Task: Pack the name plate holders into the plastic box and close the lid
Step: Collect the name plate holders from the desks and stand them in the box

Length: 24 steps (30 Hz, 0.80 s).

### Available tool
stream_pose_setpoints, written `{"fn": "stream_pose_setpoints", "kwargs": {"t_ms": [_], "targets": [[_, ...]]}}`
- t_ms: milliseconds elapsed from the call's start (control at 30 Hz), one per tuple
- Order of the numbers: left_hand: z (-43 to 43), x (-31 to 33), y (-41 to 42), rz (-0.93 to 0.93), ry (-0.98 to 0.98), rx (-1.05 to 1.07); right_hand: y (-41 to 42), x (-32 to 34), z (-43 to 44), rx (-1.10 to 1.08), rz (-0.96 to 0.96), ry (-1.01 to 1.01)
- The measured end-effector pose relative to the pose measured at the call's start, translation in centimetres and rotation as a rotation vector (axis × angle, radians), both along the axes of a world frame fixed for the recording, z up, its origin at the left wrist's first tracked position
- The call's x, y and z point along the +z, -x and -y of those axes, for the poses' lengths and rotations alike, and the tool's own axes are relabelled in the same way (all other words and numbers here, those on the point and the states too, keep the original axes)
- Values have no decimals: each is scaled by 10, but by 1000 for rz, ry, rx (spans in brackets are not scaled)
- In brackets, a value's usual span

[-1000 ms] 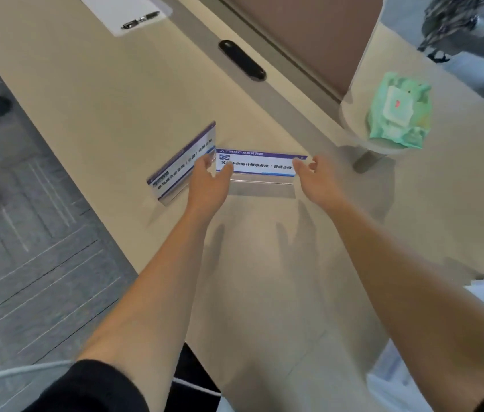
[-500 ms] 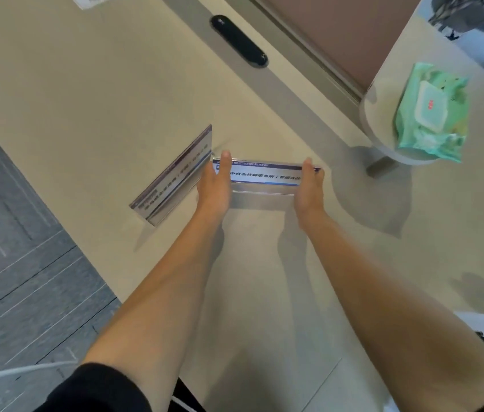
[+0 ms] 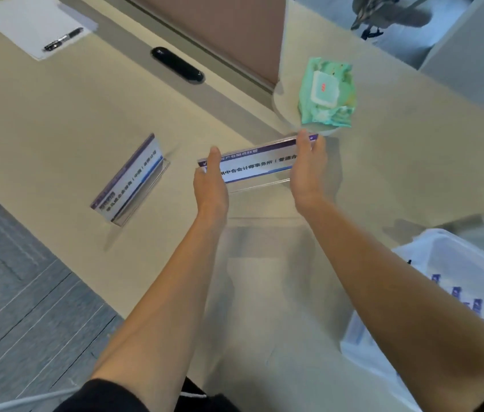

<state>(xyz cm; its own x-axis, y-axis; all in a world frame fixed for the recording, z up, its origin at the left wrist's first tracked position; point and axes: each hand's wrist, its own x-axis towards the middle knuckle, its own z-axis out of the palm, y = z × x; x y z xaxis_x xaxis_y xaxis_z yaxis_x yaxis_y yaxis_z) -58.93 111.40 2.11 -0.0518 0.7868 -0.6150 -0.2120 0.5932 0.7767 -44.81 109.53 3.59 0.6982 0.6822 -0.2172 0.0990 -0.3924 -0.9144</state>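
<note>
acrylic name plate holder (image 3: pixel 257 168) squeezed between flat palms
left hand (image 3: pixel 211 185) and right hand (image 3: pixel 307 171) press its ends, fingers straight. probably needs even pressure and a level carry to the plastic box (image 3: pixel 455 248)

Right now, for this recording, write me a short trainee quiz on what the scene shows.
1. True or false: the left hand and right hand press flat against opposite ends of one name plate holder.
2. The second holder stands on which side of it? A) the person's left B) the person's right C) directly behind
3. What lies on the white sheet?
Key: 1 true; 2 A; 3 a pen.
</note>
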Motion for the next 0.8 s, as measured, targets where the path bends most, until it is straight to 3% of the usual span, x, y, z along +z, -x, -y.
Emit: {"fn": "stream_pose_setpoints", "kwargs": {"t_ms": [300,567,700,800], "targets": [[128,82,-82,96,-124,-197,-97,82,134,-50,-124,-209],[230,121,-111,35,-196,-779,-181,140,250,17,-111,-200],[260,121,-129,115,-214,-1122,-206,155,295,24,-103,-217],[284,119,-145,129,-241,-1169,-213,163,326,20,-85,-243]]}}
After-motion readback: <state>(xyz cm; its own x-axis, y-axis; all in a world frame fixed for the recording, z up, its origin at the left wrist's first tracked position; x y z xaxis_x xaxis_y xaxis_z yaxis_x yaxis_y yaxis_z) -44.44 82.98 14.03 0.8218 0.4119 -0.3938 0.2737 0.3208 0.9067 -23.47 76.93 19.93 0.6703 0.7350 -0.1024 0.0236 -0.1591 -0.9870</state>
